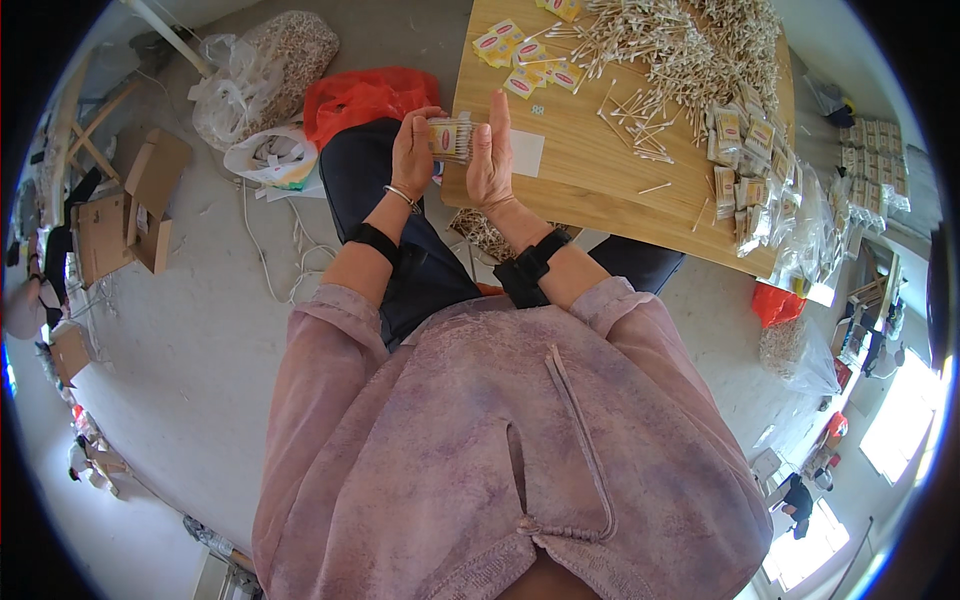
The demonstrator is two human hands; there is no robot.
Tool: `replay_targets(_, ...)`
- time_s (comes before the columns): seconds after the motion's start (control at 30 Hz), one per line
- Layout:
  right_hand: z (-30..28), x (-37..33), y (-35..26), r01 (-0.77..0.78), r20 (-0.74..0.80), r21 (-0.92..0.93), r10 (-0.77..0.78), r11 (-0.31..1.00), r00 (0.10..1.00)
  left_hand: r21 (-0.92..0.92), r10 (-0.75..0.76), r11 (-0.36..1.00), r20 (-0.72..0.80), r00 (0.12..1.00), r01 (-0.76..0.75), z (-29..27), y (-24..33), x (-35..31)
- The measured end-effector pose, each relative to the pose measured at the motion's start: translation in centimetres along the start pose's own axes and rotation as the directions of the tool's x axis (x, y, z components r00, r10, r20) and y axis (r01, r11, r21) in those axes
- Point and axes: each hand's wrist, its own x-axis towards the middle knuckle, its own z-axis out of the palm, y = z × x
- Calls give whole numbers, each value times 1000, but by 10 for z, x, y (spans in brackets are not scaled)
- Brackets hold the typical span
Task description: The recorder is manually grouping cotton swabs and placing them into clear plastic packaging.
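Between my two hands, just off the table's left edge, is a small pack of cotton swabs (450, 138) with a yellow and white label. My left hand (408, 155) grips it from the left, fingers partly hidden behind it. At its right end my right hand (489, 165) is held upright, fingers stretched and palm facing the swab tips; whether it touches them I cannot tell. Loose cotton swabs (680, 60) form a big heap on the wooden table (590, 185). Several yellow and white label cards (522, 62) lie to its left. A white sheet (527, 153) is beside my right hand.
Filled swab packs (740, 140) are piled at the table's right edge, by clear plastic bags (805, 225). A container of swabs (480, 232) sits below my hands. A red bag (365, 95), a stuffed clear sack (270, 75) and cardboard boxes (150, 200) stand at left.
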Motion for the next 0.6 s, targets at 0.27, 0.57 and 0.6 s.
replay_targets(0.27,15,-2,-2,24,35,46,-26,999,999,11,-16,1000,2,1000,16,-1,3,-3)
replay_targets(0.57,10,0,13,112,36,21,-113,994,993,178,14,984,9,1000,-16,-3,6,0)
replay_targets(0.6,4,-1,13,191,35,-120,-188,974,981,170,21,985,35,999,-26,-2,7,3)
